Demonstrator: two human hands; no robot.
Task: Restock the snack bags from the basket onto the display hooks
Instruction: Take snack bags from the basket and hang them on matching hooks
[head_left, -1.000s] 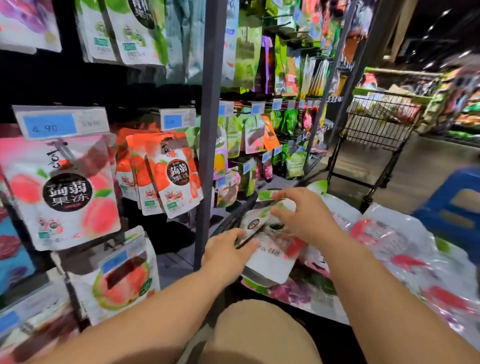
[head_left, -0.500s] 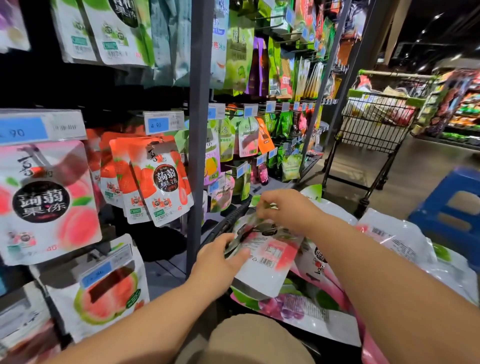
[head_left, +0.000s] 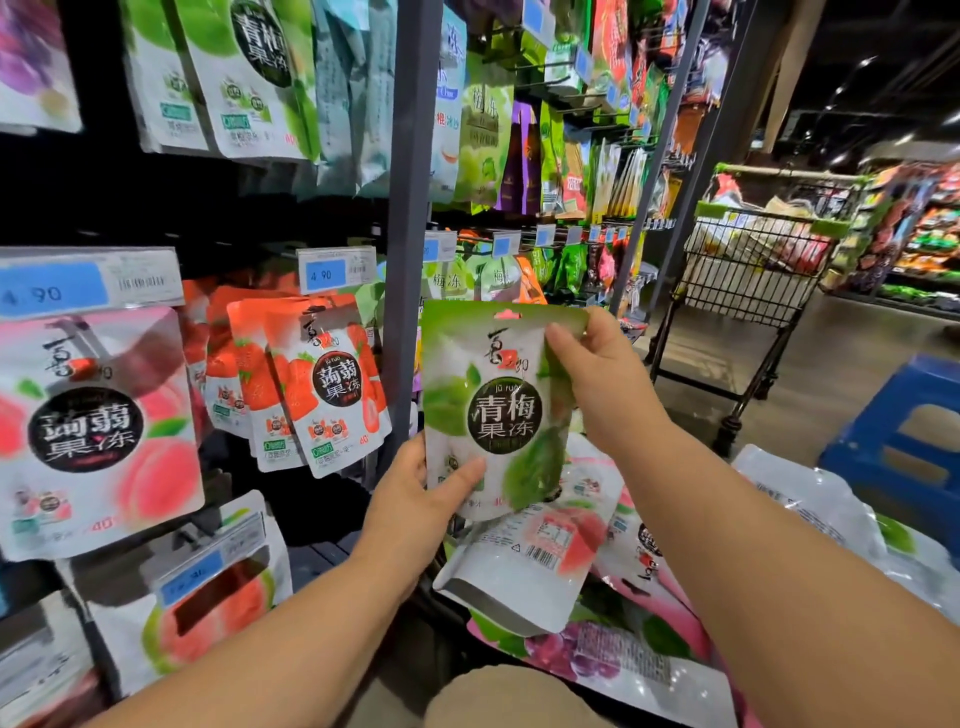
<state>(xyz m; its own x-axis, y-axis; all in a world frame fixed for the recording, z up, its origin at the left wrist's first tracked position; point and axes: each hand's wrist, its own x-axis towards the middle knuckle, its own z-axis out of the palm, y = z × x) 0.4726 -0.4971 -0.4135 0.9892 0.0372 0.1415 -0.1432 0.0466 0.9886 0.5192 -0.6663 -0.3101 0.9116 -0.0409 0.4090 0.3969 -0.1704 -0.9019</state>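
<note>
The display rack (head_left: 410, 208) fills the left and centre of the frame. Its rows are already well hung with bags: peach bags (head_left: 98, 426) at far left, strawberry bags (head_left: 322, 384) beside the grey upright, and green plum bags (head_left: 260, 67) along the top left. At the lower right lies a heap of loose bags (head_left: 623, 649), so plenty is left to hang; the basket under them is all but hidden. A shopping cart (head_left: 753, 270) stands in the aisle at upper right.

The bag in hand (head_left: 493, 405) is a green plum one, held upright and face-on in the middle of the frame, above the heap and just right of the upright. It is not yet on any hook. Its print matches the row at the top left, which is likely where it belongs.

Both hands hold it. The left hand (head_left: 415, 499) has its grip closed on the lower left corner, thumb across the front. The right hand (head_left: 597, 384) pinches the upper right edge. The hang hole (head_left: 507, 314) at the top is free — ready to be threaded, by the look of it.
</note>
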